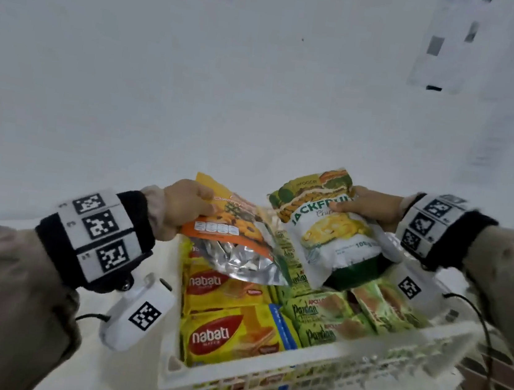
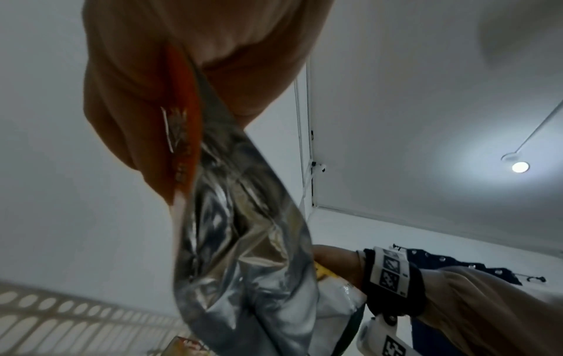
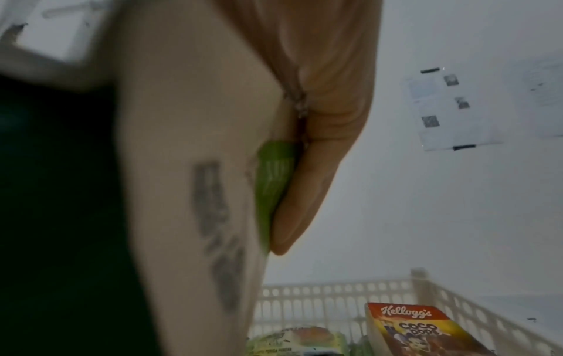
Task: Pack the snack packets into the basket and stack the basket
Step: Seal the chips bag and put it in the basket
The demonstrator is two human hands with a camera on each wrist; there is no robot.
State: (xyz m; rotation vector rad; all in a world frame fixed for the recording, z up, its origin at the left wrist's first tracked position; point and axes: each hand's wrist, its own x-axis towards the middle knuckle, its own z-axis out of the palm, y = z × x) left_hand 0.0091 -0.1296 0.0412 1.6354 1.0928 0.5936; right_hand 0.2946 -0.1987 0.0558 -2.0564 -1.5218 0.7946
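Snack packets, two in hand: my left grip is pinching the orange pouch by its top edge, silver underside showing; my right grip is clasping the jackfruit chips bag at its upper side. Both are hanging tilted just above the white basket. Lying in it: Nabati wafer packs on the left, green Pandan packs on the right, a Kellogg's box at one wall.
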